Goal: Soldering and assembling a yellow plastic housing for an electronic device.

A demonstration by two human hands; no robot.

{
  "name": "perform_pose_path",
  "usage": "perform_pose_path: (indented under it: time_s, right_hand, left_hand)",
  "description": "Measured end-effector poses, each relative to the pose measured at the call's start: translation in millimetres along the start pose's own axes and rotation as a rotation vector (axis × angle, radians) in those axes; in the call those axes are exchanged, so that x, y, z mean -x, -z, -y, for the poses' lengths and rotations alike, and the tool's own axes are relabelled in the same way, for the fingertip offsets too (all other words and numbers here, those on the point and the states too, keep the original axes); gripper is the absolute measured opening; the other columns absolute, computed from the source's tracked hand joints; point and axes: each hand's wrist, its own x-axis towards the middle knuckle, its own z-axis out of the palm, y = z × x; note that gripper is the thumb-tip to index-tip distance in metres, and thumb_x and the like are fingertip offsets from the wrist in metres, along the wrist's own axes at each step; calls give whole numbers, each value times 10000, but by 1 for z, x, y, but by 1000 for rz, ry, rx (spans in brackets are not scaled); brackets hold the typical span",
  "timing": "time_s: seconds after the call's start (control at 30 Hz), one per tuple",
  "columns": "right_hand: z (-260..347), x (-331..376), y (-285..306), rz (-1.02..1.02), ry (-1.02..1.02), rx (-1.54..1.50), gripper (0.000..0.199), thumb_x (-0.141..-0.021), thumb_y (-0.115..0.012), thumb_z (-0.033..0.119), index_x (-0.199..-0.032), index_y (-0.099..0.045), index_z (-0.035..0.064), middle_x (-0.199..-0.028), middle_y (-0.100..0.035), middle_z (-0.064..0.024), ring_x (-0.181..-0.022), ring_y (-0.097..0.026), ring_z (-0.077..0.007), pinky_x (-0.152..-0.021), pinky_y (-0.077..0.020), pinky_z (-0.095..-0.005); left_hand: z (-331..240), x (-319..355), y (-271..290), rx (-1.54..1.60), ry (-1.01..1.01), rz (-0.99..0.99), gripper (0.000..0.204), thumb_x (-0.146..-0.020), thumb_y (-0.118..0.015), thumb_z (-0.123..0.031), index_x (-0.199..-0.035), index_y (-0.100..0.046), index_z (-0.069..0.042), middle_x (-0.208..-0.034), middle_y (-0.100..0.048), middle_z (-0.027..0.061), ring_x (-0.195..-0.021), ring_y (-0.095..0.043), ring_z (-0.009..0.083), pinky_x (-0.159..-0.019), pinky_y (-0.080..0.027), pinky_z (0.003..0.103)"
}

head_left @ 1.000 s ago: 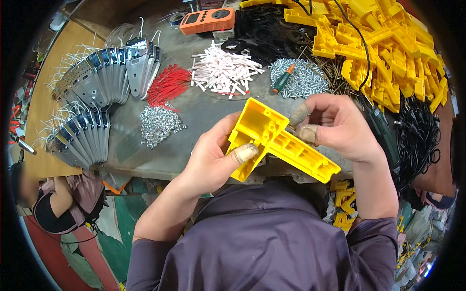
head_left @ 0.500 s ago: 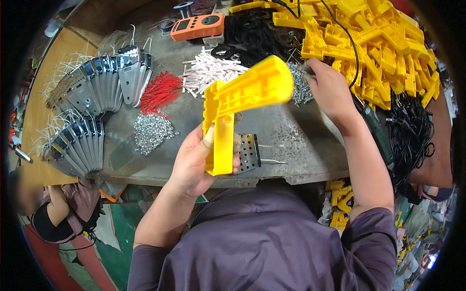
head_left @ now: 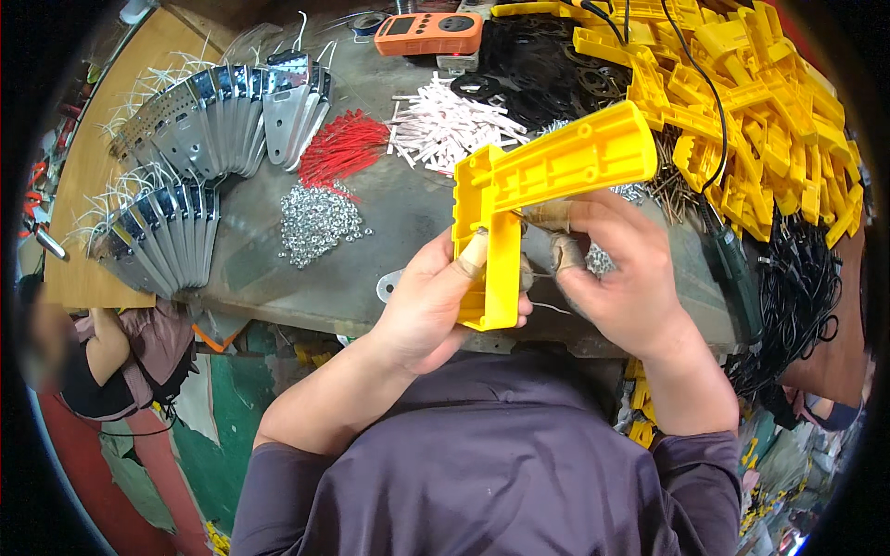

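My left hand (head_left: 428, 301) is closed round a yellow plastic housing (head_left: 503, 269), its thumb pressed over the near side. From the housing's upper end a long ribbed yellow arm (head_left: 579, 159) slants up to the right, its moulded inside facing me. Beside the housing's right edge is my right hand (head_left: 623, 269), thumb and fingers bent together with tan covers on the fingertips. Whatever is between those fingers is too small to make out. Behind the left hand a metal plate (head_left: 387, 285) with a hole shows in part on the bench.
Fanned metal plates with white wires (head_left: 222, 116) lie left. Mid-bench are red sleeves (head_left: 343, 148), white sleeves (head_left: 454, 125) and small metal nuts (head_left: 320, 222). Yellow parts (head_left: 742, 102), black cables (head_left: 793, 296) and a dark green tool (head_left: 732, 278) are right; an orange meter (head_left: 428, 33) sits behind.
My right hand has come from the screw pile by the yellow parts down to the housing's right side. The housing, still in my left hand, appears farther right, and the view has shifted.
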Motion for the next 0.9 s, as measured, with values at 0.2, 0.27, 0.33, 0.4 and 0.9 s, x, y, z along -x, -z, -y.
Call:
perform_pose_path:
  time_s: [0.2, 0.27, 0.33, 0.4, 0.9]
  right_hand:
    - [19, -1, 6, 29, 52, 169, 376, -638, -616, -56, -1005, -635, 24, -1006, -633, -149, -901, -604, -342, -783, -487, -389]
    - [21, 2, 3, 46, 86, 210, 320, -691, -618, -103, -995, -621, -3, -990, -645, -137, -935, -623, -303, -819, -496, -379]
    - [11, 14, -7, -316, -38, -331, 372, -759, -616, -140, -1109, -551, -31, -1055, -627, -137, -1007, -610, -247, -876, -495, -373]
    - [10, 11, -19, -448, 27, -550, 479, -793, -613, -145, -1228, -433, -59, -1151, -575, -164, -1017, -595, -234, -891, -497, -376]
    - [15, -33, 63, 317, -560, -701, 657, -860, -543, 566, -1149, -438, -14, -979, -607, -185, -707, -613, -154, -560, -490, -224]
  left_hand:
    - [7, 1, -3, -126, -89, -97, 379, -962, -520, -360, -1199, -457, -71, -958, -613, 80, -744, -656, 181, -677, -570, 327]
    - [10, -4, 0, -128, -68, -32, 392, -953, -536, -374, -1166, -497, -48, -979, -616, 72, -750, -652, 171, -679, -568, 326]
    - [11, -2, -9, -44, -4, 2, 421, -939, -557, -381, -1175, -504, -37, -987, -618, 61, -763, -654, 168, -690, -569, 326]
    - [13, -2, -11, 15, -23, 34, 428, -934, -566, -373, -1182, -507, -30, -999, -622, 54, -777, -658, 168, -701, -570, 329]
    - [-20, -26, -3, -666, -517, -41, 346, -882, -663, -248, -1094, -568, 9, -903, -670, 78, -811, -646, 153, -726, -509, 293]
